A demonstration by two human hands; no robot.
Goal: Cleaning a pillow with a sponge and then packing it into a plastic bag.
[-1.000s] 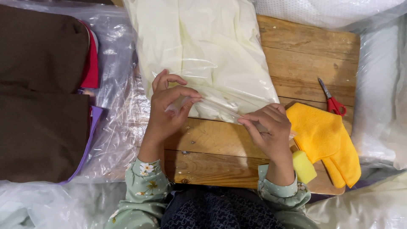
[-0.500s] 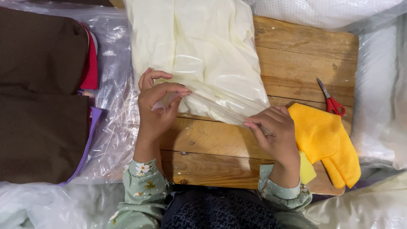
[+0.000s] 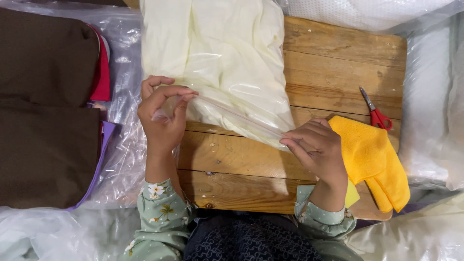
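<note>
Fingers of both hands pinched on bag [image 3: 227, 72] edge | bag top cut off

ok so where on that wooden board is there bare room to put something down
Bare wood lies between the two forearms, below the bagged cream cloth, and on the wooden board right of the bag, above the red scissors. The lower right is crowded: right hand, yellow cloth. Left hand pinches the bag's edge.

glossy plastic bag [image 3: 227, 72] — matt wooden board [image 3: 338, 63]
</note>
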